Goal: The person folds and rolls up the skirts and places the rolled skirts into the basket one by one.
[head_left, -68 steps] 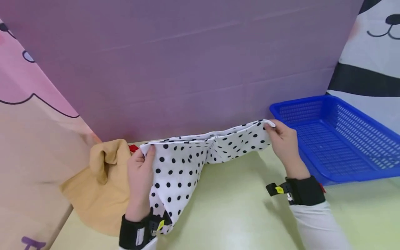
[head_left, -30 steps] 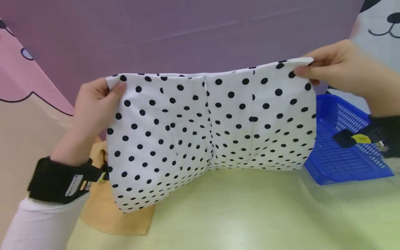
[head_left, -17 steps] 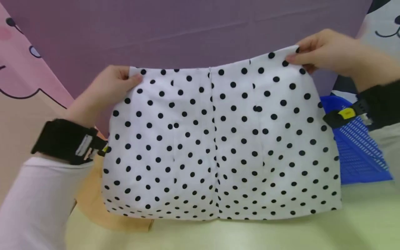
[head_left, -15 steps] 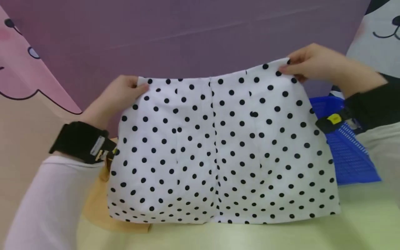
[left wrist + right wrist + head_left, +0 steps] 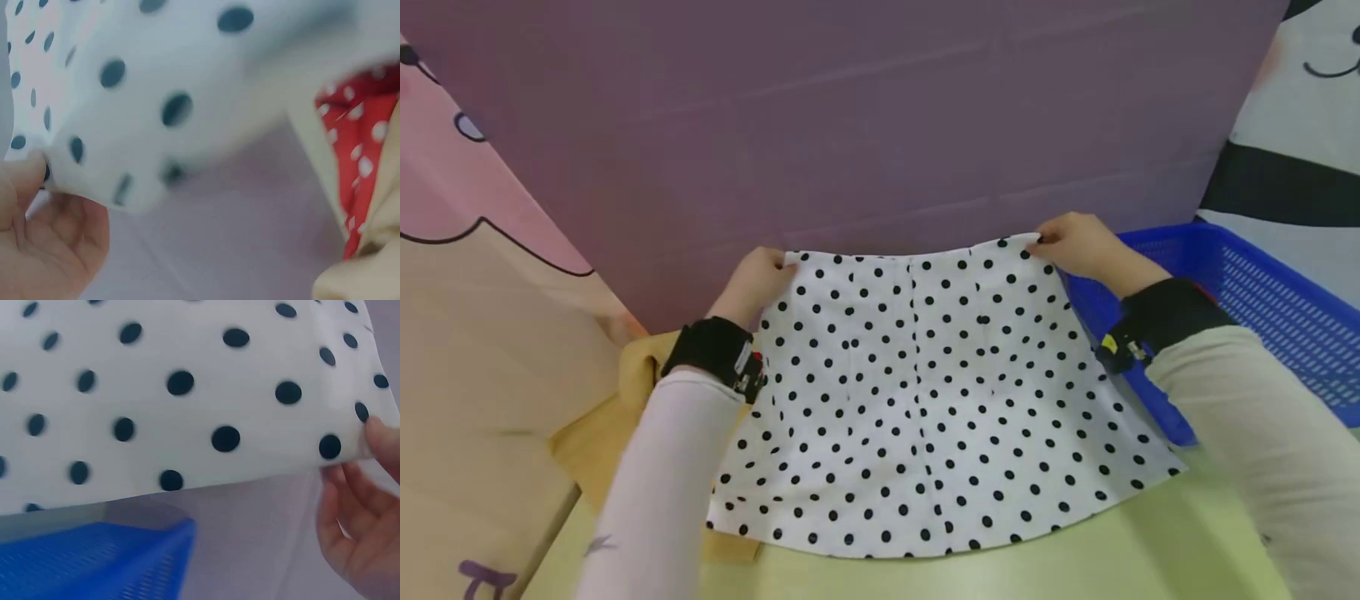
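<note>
A white skirt with black polka dots (image 5: 917, 400) is spread between my two hands, its waist edge at the back and its wider hem toward me. The left hand (image 5: 756, 283) pinches the waist's left corner, thumb on the front face. At the right corner, my right hand (image 5: 1078, 243) pinches the same edge between thumb and fingers. A seam runs down the skirt's middle. In the left wrist view the dotted cloth (image 5: 144, 75) is partly blurred; in the right wrist view its side edge runs straight to my fingers.
A tan garment (image 5: 591, 442) lies on the table at the left, partly behind my left arm. Red cloth with white dots (image 5: 359, 150) shows beside it. At the right stands a blue plastic basket (image 5: 1285, 308). A purple backdrop (image 5: 880, 125) rises behind the pale green table (image 5: 820, 579).
Both hands first raised the folded skirt and opened it out to full width. Since then they have lowered it toward the table and moved away from me, still gripping the waist corners.
</note>
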Demonstrator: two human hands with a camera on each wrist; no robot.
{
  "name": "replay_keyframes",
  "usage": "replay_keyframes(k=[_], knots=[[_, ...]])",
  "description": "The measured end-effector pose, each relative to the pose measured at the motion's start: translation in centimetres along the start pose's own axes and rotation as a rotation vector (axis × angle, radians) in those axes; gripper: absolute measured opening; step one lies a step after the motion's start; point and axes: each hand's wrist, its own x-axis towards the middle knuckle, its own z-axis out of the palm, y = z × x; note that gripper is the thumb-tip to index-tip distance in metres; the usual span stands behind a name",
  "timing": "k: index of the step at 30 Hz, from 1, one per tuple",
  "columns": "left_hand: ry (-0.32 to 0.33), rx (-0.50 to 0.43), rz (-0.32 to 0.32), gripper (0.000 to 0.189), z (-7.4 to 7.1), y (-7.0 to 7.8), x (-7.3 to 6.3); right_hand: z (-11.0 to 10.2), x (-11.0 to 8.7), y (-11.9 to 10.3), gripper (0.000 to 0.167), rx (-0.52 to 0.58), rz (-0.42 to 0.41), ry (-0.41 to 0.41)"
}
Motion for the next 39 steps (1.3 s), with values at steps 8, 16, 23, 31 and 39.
replay_keyframes(k=[8, 16, 23, 31, 39], knots=[[0.263, 0.163, -0.019, 0.042, 5.3, -0.4, 0.5, 5.6, 0.4, 0.8, 0.027, 0.038, 0.073, 0.147], [0.213, -0.011, -0.087, 0.023, 10.8, -2.0, 1.4, 10.6, 1.1, 3.5, 0.036, 0.317, 0.224, 0.064], [-0.088, -0.059, -0.034, 0.066, 13.7, -3.4, 1.6, 12.7, 1.1, 4.9, 0.057, 0.29, 0.261, -0.072], [-0.333, 0.056, -0.011, 0.128, 16.4, -4.9, 0.9, 15.0, 0.9, 5.3, 0.076, 0.208, 0.282, -0.251], [-0.381, 0.214, -0.053, 0.119, 16.7, -4.1, -0.3, 15.8, 0.6, 5.1, 0.098, 0.059, 0.265, -0.33]])
